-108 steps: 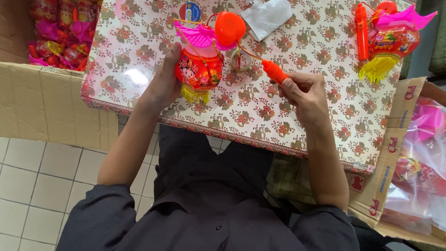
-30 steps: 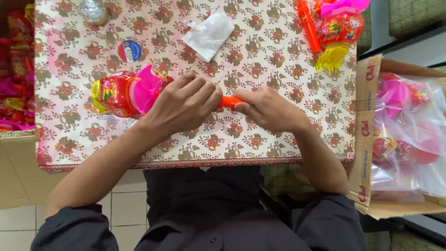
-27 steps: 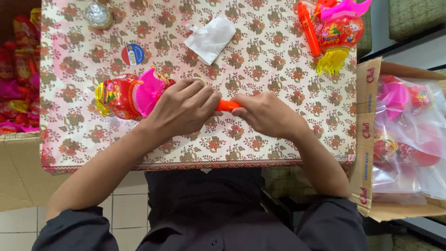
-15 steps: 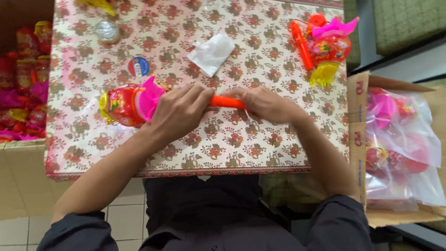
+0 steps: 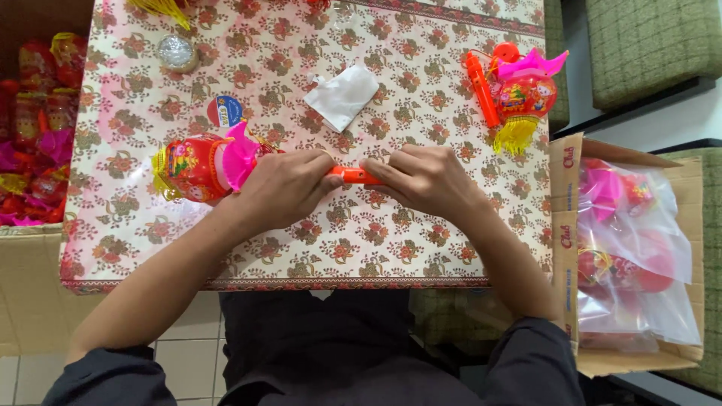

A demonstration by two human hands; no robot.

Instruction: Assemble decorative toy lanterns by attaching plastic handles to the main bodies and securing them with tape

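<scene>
My left hand (image 5: 286,184) and my right hand (image 5: 425,179) both grip a short orange stick (image 5: 352,175) that lies level over the flower-patterned table (image 5: 376,233). Only the stick's middle shows between my fingers. A red toy lantern (image 5: 197,165) with a pink fin and yellow tassel lies on its side just left of my left hand, touching it. Whether the lantern is joined to the stick is hidden by my hand.
A second red lantern with an orange stick (image 5: 519,94) rests at the table's far right. A white plastic bag (image 5: 342,95), a round sticker (image 5: 224,110) and a silvery disc (image 5: 177,53) lie farther back. Cardboard boxes of bagged lanterns stand at right (image 5: 632,248) and left (image 5: 34,143).
3.6 s ago the lantern stood upright under my left hand and my right hand held the stick alone. Both hands now grip the stick, and the lantern lies on its side.
</scene>
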